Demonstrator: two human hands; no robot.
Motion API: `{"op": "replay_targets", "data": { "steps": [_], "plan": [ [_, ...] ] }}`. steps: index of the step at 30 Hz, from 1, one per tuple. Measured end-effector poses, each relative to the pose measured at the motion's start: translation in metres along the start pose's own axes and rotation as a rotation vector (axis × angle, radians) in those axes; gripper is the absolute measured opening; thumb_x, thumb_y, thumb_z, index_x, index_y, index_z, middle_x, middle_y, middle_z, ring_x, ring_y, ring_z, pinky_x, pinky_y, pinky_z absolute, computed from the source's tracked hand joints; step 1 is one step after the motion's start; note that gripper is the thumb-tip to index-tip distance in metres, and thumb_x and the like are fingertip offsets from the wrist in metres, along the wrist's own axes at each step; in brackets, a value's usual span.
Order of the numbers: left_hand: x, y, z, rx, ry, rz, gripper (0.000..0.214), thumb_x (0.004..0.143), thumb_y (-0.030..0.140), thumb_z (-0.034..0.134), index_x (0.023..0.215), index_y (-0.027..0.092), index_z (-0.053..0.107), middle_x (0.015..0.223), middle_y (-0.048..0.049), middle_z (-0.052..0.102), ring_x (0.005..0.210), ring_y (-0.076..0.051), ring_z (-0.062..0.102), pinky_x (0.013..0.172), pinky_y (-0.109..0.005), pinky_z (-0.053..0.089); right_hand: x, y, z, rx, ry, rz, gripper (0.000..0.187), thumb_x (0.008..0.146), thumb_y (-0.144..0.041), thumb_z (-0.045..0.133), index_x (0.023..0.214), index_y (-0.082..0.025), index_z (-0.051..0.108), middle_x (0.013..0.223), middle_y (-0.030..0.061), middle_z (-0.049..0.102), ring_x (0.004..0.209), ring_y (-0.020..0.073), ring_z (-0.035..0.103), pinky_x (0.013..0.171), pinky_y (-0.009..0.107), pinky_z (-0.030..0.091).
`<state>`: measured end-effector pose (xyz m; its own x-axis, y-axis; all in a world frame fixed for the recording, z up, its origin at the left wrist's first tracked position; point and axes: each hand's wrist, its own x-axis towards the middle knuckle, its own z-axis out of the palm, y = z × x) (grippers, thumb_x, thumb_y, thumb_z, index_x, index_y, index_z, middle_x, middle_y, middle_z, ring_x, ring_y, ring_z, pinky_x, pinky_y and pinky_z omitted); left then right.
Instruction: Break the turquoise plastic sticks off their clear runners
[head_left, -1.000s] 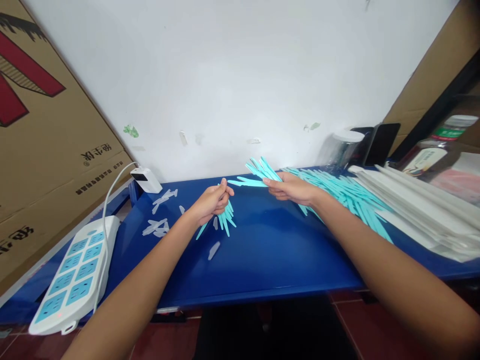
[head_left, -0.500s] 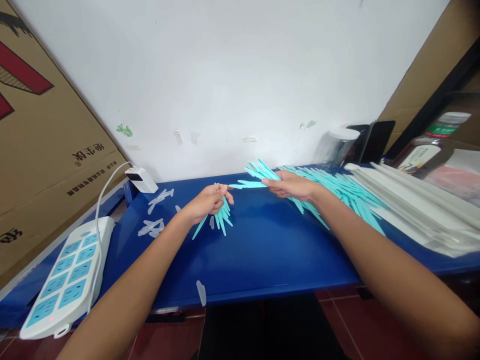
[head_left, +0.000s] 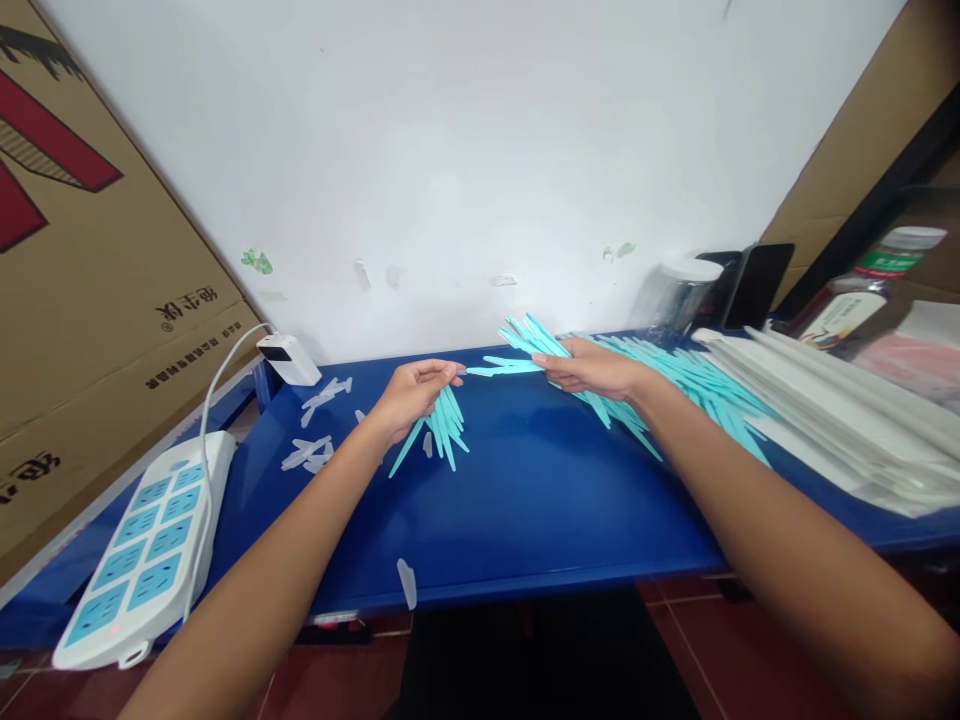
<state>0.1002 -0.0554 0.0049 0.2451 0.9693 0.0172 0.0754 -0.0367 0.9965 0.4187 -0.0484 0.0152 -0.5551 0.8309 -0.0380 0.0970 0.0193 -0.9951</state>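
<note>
My right hand (head_left: 589, 368) is closed around a fanned bunch of thin, flat turquoise strips (head_left: 525, 335) with tapered ends, held above the table. One strip points left, toward my left hand (head_left: 420, 393). The thumb and forefinger of my left hand pinch a small pale translucent piece (head_left: 462, 371) at that strip's tip. Below the left hand a loose pile of turquoise strips (head_left: 444, 428) lies on the blue table (head_left: 517, 510), partly covered by the hand. Behind the right hand a larger heap of the strips (head_left: 690, 380) spreads out.
Pale translucent pieces (head_left: 309, 454) lie scattered at the left, another (head_left: 406, 582) at the front edge. A power strip (head_left: 142, 550) and a white plugged-in device (head_left: 289, 358) stand left. White sleeves (head_left: 840, 430), a clear jar (head_left: 679, 300) and a bottle (head_left: 862, 290) are right.
My left fingers, loosely curled with the forefinger at the strip's tip before, now pinch a pale piece there. The right hand holds its bunch almost unmoved; the view has shifted slightly.
</note>
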Motion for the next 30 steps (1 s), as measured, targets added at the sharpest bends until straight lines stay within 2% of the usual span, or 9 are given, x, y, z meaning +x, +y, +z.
{"op": "replay_targets", "data": {
  "steps": [4, 9, 15, 17, 21, 25, 28, 30],
  "plan": [
    [-0.002, 0.003, 0.000, 0.029, 0.007, 0.021, 0.046, 0.076, 0.046, 0.087, 0.112, 0.017, 0.082, 0.113, -0.0182, 0.078, 0.047, -0.004, 0.035, 0.040, -0.022, 0.021, 0.000, 0.001, -0.002, 0.001, 0.003, -0.001, 0.061, 0.080, -0.063, 0.084, 0.077, -0.023, 0.037, 0.066, -0.0090, 0.024, 0.056, 0.0073, 0.017, 0.050, 0.025, 0.011],
    [-0.005, 0.005, 0.000, 0.112, -0.037, 0.031, 0.053, 0.078, 0.052, 0.086, 0.119, 0.020, 0.078, 0.115, -0.0157, 0.079, 0.059, -0.010, 0.052, 0.046, -0.022, 0.024, 0.000, -0.001, -0.001, -0.019, 0.001, 0.002, 0.062, 0.079, -0.064, 0.084, 0.077, -0.023, 0.038, 0.066, -0.0086, 0.025, 0.056, 0.0073, 0.019, 0.049, 0.025, 0.012],
    [-0.005, 0.005, 0.000, 0.126, -0.028, 0.012, 0.050, 0.075, 0.053, 0.088, 0.107, 0.017, 0.076, 0.113, -0.0154, 0.081, 0.048, -0.005, 0.040, 0.045, -0.024, 0.023, -0.002, -0.004, 0.002, -0.042, -0.001, 0.000, 0.060, 0.080, -0.063, 0.083, 0.077, -0.023, 0.039, 0.067, -0.0076, 0.027, 0.056, 0.0077, 0.019, 0.050, 0.026, 0.012],
    [-0.005, 0.006, 0.001, 0.132, -0.031, 0.008, 0.049, 0.074, 0.053, 0.089, 0.104, 0.015, 0.075, 0.111, -0.0157, 0.081, 0.047, -0.005, 0.041, 0.045, -0.024, 0.024, -0.001, -0.005, 0.007, -0.049, -0.003, 0.000, 0.058, 0.081, -0.062, 0.083, 0.078, -0.022, 0.040, 0.067, -0.0074, 0.027, 0.056, 0.0077, 0.019, 0.050, 0.026, 0.013],
    [-0.008, 0.004, 0.004, 0.148, -0.069, 0.003, 0.050, 0.074, 0.054, 0.089, 0.102, 0.015, 0.076, 0.106, -0.0163, 0.082, 0.054, -0.010, 0.056, 0.050, -0.025, 0.035, 0.000, -0.005, 0.017, -0.054, -0.004, -0.062, 0.054, 0.085, -0.062, 0.080, 0.081, -0.022, 0.043, 0.066, -0.0073, 0.029, 0.055, 0.0079, 0.022, 0.049, 0.026, 0.014],
    [-0.007, 0.002, 0.007, 0.158, -0.082, 0.013, 0.048, 0.075, 0.054, 0.088, 0.101, 0.015, 0.076, 0.104, -0.0165, 0.082, 0.070, -0.017, 0.069, 0.063, -0.029, 0.048, 0.002, -0.003, 0.023, -0.047, 0.023, -0.111, 0.052, 0.088, -0.060, 0.077, 0.080, -0.022, 0.044, 0.065, -0.0069, 0.032, 0.055, 0.0082, 0.024, 0.049, 0.027, 0.015],
    [-0.007, 0.016, -0.002, 0.261, -0.089, 0.077, 0.050, 0.076, 0.054, 0.087, 0.105, 0.017, 0.073, 0.103, -0.0132, 0.081, 0.080, -0.019, 0.071, 0.072, -0.030, 0.050, 0.003, -0.002, 0.022, 0.001, 0.045, -0.113, 0.053, 0.086, -0.060, 0.079, 0.081, -0.022, 0.042, 0.065, -0.0078, 0.029, 0.055, 0.0079, 0.022, 0.050, 0.027, 0.014],
    [-0.013, 0.035, -0.016, 0.420, -0.112, 0.142, 0.053, 0.074, 0.052, 0.089, 0.112, 0.019, 0.070, 0.092, -0.0055, 0.077, 0.076, -0.016, 0.067, 0.070, -0.028, 0.048, 0.004, -0.002, 0.019, 0.030, 0.080, -0.109, 0.055, 0.085, -0.059, 0.081, 0.080, -0.023, 0.040, 0.066, -0.0085, 0.026, 0.055, 0.0075, 0.019, 0.050, 0.027, 0.012]
  ]
}}
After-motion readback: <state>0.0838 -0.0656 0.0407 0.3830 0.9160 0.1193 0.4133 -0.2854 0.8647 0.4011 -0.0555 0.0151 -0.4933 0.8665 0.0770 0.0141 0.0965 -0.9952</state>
